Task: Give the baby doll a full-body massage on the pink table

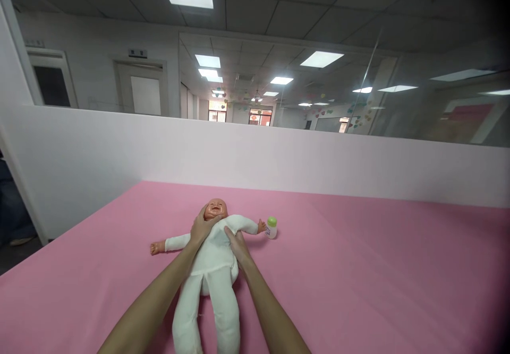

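A baby doll [211, 253] in a white cloth suit lies face up on a pink-covered table [358, 269], its head toward the far side and its arms spread out. My left hand [202, 226] grips it at the neck and shoulder, with the thumb across the upper chest below the chin. On the other side, my right hand [238, 245] holds the torso under the arm, thumb on the chest and the other fingers hidden behind the body. Close by the doll's hand on the right stands a small bottle [271, 228] with a green cap, upright.
A low white partition [255, 155] runs along the table's far edge, with glass above it. Another white panel [59, 157] borders the left side. At the far left edge, part of a person's dark trouser leg [14, 205] shows.
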A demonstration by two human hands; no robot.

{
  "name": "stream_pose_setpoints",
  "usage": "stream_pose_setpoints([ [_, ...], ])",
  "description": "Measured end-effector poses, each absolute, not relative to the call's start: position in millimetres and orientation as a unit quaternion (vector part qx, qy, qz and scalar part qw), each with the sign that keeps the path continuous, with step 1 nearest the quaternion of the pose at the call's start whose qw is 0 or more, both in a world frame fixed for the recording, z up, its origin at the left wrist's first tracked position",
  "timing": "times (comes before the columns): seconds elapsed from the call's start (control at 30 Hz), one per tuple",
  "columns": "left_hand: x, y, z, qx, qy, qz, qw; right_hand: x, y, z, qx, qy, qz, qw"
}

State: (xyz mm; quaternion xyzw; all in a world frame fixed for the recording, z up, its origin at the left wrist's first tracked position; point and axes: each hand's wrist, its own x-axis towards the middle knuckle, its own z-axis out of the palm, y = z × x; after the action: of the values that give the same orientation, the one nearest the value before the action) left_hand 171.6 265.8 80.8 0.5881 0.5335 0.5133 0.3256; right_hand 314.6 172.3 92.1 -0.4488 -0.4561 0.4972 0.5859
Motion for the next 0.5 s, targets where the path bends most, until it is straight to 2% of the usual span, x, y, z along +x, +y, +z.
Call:
stream_pose_setpoints([
  [0.3,194,215,172,0.494,0.361,0.689,0.389,327,144,212,-0.471,-0.564,0.388,0.556],
  [0.4,201,199,203,0.441,0.306,0.722,0.436,326,128,257,-0.476,-0.625,0.299,0.541],
  [0.5,212,193,225,0.401,0.243,0.742,0.480,316,104,305,-0.521,-0.673,0.186,0.491],
])
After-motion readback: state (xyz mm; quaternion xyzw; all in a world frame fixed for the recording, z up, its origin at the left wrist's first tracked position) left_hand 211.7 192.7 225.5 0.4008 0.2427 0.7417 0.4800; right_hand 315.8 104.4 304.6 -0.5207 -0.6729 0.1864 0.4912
